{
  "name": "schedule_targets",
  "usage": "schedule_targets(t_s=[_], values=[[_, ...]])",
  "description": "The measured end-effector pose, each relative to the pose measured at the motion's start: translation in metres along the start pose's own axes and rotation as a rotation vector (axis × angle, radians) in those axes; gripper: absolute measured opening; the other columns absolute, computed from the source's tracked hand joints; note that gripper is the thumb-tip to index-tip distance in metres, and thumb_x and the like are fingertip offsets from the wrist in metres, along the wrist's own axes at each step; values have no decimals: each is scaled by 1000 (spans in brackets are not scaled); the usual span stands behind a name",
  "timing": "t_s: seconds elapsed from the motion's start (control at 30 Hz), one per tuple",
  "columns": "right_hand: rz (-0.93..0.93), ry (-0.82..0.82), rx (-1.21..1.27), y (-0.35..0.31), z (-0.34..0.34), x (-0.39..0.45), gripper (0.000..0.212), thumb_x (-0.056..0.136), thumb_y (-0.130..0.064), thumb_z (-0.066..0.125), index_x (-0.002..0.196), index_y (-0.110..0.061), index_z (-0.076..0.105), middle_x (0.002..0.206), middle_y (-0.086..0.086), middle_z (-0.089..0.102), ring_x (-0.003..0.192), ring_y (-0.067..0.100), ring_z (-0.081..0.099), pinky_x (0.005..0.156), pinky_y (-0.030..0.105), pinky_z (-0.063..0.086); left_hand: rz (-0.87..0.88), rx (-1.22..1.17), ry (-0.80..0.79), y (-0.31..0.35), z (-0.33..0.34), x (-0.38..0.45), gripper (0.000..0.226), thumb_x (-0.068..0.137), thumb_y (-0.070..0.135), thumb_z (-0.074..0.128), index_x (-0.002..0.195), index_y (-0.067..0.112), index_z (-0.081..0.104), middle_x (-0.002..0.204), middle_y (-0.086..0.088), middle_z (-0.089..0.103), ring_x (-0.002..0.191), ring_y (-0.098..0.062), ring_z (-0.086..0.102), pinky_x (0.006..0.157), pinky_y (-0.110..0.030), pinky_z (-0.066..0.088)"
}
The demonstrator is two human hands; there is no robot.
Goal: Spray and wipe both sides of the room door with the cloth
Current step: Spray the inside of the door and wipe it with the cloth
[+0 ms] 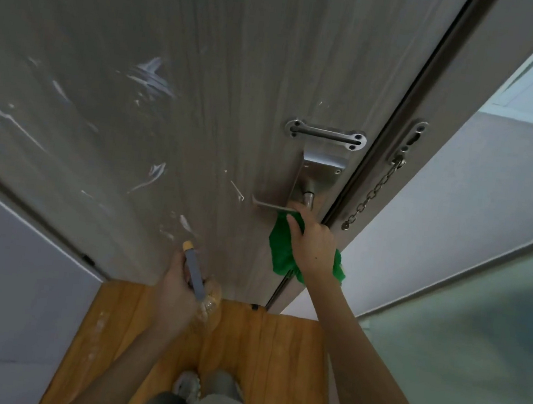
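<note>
Head view: right hand [315, 242] grips the green cloth [281, 249] by the door handle [278, 207] at center; left hand [178, 295] holds the spray bottle [194, 277] low against the door [171, 87].

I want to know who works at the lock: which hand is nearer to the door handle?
Right. The right hand, holding the green cloth, is just below the door handle. The left hand grips the spray bottle lower and further left.
</note>
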State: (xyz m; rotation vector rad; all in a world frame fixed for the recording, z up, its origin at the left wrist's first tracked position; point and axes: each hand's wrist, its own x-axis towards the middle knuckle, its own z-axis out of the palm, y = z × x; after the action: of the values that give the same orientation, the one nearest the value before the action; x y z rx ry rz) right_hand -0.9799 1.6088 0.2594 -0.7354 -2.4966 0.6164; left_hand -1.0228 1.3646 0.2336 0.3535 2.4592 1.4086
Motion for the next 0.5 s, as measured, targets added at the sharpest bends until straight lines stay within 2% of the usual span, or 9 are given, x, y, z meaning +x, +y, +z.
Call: schedule_targets(t_s=[0.1, 0.17, 0.23, 0.3, 0.4, 0.5], values=[[71, -45, 35, -7, 5, -15, 49, 99, -37, 48, 145, -24, 39, 79, 4, 63, 61, 19, 59, 56, 30, 50, 26, -38, 46, -8, -4, -13, 50, 77, 36, 70, 119, 17, 52, 81, 6, 61, 72, -17, 63, 67, -42, 56], [114, -76, 74, -15, 8, -28, 55, 98, -41, 47, 148, -26, 30, 83, 3, 62, 65, 18, 60, 57, 28, 50, 39, -19, 83, -13, -11, -24, 46, 79, 28, 77, 116, 24, 50, 78, 5, 62, 68, -12, 62, 63, -38, 54], [116, -81, 67, -25, 12, -43, 53, 97, -42, 47, 145, -22, 35, 81, 4, 62, 64, 19, 59, 54, 27, 46, 36, -13, 98, -20, -18, -33, 46, 81, 20, 76, 116, 27, 47, 82, 1, 64, 72, -13, 63, 65, -38, 53], [101, -86, 51, -38, 13, -63, 47, 97, -42, 48, 137, -18, 45, 81, 6, 65, 67, 23, 63, 54, 30, 48, 31, -9, 105, -30, -28, -44, 47, 82, 21, 76, 116, 29, 46, 86, -1, 64, 76, -17, 64, 66, -37, 53], [98, -109, 64, -57, 14, -97, 39, 97, -41, 48, 128, -17, 54, 91, 8, 69, 75, 24, 65, 62, 37, 56, 55, -7, 100, -49, -46, -58, 48, 81, 19, 76, 121, 22, 49, 87, 0, 62, 81, -19, 63, 63, -22, 47], [82, -115, 63, -79, 22, -137, 31, 97, -35, 52, 120, -15, 59, 91, 7, 70, 73, 21, 65, 59, 29, 50, 150, 41, 69, -68, -69, -72, 47, 80, 14, 77, 119, 19, 51, 77, 3, 59, 70, -13, 61, 60, -10, 41]])
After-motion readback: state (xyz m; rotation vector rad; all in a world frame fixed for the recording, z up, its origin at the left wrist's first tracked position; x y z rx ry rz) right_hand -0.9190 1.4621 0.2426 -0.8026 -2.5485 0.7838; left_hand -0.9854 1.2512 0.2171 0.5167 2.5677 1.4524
